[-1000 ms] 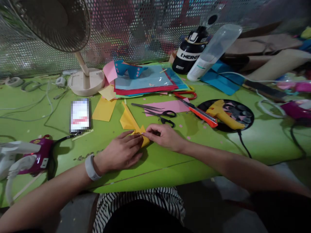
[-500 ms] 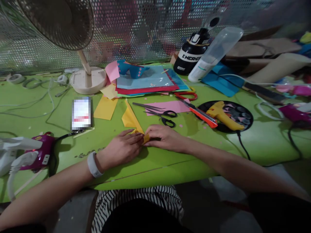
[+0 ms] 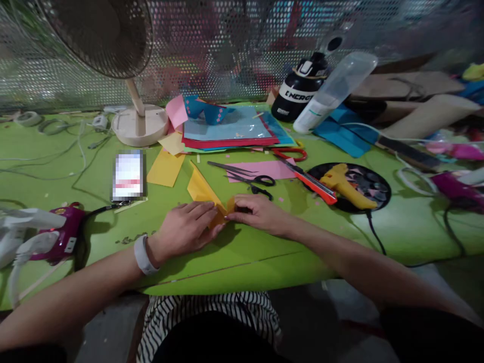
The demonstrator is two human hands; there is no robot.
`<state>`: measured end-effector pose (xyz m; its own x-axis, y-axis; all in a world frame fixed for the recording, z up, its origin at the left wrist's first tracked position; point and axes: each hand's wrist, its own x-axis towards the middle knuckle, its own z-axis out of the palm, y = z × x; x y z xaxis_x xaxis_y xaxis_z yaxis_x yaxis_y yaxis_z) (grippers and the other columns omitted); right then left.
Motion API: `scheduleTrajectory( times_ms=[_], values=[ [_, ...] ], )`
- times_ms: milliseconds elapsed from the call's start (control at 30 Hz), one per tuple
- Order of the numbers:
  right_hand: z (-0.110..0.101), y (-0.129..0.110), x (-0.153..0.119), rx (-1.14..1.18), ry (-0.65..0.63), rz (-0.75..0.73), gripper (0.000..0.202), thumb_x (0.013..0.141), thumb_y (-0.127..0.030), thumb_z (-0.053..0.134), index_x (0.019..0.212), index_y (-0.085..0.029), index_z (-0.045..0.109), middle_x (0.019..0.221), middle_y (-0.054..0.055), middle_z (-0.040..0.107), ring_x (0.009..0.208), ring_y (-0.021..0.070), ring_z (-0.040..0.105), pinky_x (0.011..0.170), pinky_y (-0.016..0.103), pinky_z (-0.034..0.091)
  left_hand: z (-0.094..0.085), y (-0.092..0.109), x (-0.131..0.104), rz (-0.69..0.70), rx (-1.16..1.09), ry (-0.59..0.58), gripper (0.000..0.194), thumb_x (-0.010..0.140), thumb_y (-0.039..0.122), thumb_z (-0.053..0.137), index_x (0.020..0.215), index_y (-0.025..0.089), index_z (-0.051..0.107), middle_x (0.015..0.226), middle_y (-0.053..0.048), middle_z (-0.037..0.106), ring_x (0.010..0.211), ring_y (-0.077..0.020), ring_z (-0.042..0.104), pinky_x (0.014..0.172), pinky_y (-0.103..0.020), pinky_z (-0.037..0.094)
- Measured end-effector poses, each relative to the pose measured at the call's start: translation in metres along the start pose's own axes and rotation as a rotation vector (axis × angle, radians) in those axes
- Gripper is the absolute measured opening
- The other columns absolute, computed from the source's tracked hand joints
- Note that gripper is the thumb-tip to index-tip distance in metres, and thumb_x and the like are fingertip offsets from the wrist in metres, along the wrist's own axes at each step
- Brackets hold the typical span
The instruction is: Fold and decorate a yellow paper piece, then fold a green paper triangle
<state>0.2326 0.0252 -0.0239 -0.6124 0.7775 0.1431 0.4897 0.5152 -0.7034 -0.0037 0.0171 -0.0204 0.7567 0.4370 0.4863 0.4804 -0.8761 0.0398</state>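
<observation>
Table [image 3: 242, 272], green-topped, bearing all items below.

Fan [image 3: 139, 126], pale round base, at the table's far left.

Paper stack [image 3: 230, 131], several colours, blue uppermost, near the far edge.

Black round tray [image 3: 386, 201], to the right, yellow glue gun [image 3: 346, 189] lying across it.

Left hand [image 3: 185, 227], palm down: fingers outstretched and side by side, tips laid over the folded yellow paper; thumb set apart below them, yellow showing in the gap.

Right hand [image 3: 259, 214]: fingers curled, thumb and forefinger pinched together on the right end of the same paper; the other fingertips are hidden.

Folded yellow paper [image 3: 202, 186], on the table between the two hands, one long narrow arm slanting away to the upper left, lower part partly covered by the left fingers.

Pink strip [image 3: 278, 170], lying flat beyond the right hand.

Red cutter [image 3: 313, 185], one end against the tray.

Black scissors [image 3: 263, 180], handles just beyond the right hand.
</observation>
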Motion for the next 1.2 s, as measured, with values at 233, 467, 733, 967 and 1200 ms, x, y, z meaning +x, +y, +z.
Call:
scheduleTrajectory(
  times_ms=[233, 467, 733, 967, 1200],
  values=[
    [-0.004, -0.006, 0.001, 0.072, -0.019, 0.14, 0.039, 0.091, -0.052, 0.054, 0.074, -0.017, 0.061, 0.069, 0.0, 0.059, 0.065, 0.0128, 0.052, 0.061, 0.026, 0.036, 0.005, -0.002, 0.002, 0.025, 0.038, -0.103, 0.032, 0.1, 0.036, 0.041, 0.101, 0.014, 0.064, 0.099, -0.008, 0.071, 0.089, -0.0191, 0.066, 0.071, -0.03, 0.054],
    [0.002, -0.005, 0.001, 0.219, 0.015, 0.27, 0.033, 0.086, -0.051, 0.06, 0.08, -0.018, 0.057, 0.067, -0.001, 0.06, 0.06, 0.0124, 0.054, 0.057, 0.026, 0.039, 0.006, -0.008, -0.002, -0.078, -0.098, -0.121, 0.022, 0.098, 0.021, 0.041, 0.107, 0.014, 0.06, 0.101, -0.009, 0.07, 0.09, -0.0166, 0.066, 0.079, -0.03, 0.055],
    [0.013, -0.007, 0.0, 0.325, 0.123, 0.349, 0.044, 0.085, -0.041, 0.063, 0.12, -0.018, 0.048, 0.076, 0.001, 0.064, 0.066, 0.0152, 0.059, 0.059, 0.029, 0.045, 0.013, -0.007, -0.004, -0.02, 0.087, -0.179, 0.034, 0.094, 0.013, 0.042, 0.126, 0.008, 0.052, 0.129, -0.017, 0.06, 0.118, -0.0261, 0.058, 0.097, -0.042, 0.05],
    [0.015, -0.011, 0.003, 0.21, 0.13, 0.395, 0.037, 0.085, -0.039, 0.061, 0.115, -0.02, 0.049, 0.079, 0.001, 0.066, 0.07, 0.0167, 0.061, 0.062, 0.031, 0.045, 0.017, -0.008, -0.009, 0.038, 0.058, -0.192, 0.034, 0.095, 0.013, 0.041, 0.126, 0.008, 0.053, 0.129, -0.016, 0.062, 0.12, -0.0237, 0.059, 0.099, -0.038, 0.051],
    [0.013, -0.019, 0.007, 0.061, 0.11, 0.427, 0.027, 0.086, -0.034, 0.059, 0.109, -0.021, 0.052, 0.078, 0.001, 0.067, 0.068, 0.0172, 0.061, 0.062, 0.031, 0.044, 0.011, -0.002, -0.006, 0.01, 0.105, -0.139, 0.025, 0.096, 0.015, 0.044, 0.117, 0.01, 0.058, 0.118, -0.013, 0.067, 0.106, -0.0227, 0.065, 0.09, -0.037, 0.055]
  ],
)
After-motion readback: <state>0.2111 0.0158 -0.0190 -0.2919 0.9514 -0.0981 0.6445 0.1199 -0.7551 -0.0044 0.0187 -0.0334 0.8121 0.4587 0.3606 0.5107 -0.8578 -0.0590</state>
